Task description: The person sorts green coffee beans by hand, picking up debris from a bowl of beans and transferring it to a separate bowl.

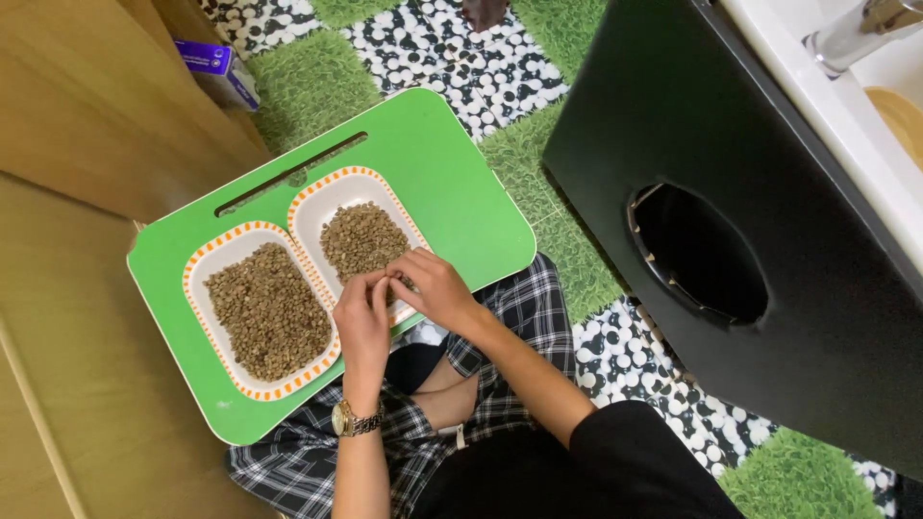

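Green plastic lap surface [452, 183], two white orange-rimmed rectangular dishes of brown-green beans [269, 312]; left hand [361, 322] and right hand [437, 288] together over right dish [361, 240], grip state unclear.

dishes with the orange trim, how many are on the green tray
2. Left dish lies near the tray's left end; right dish lies beside it, its near end covered by both hands. None seems hidden.

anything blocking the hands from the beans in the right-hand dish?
Nothing visible. Both the left hand and right hand sit directly over the near end of the right dish, fingertips together just above its beans. The left dish lies alongside, untouched.
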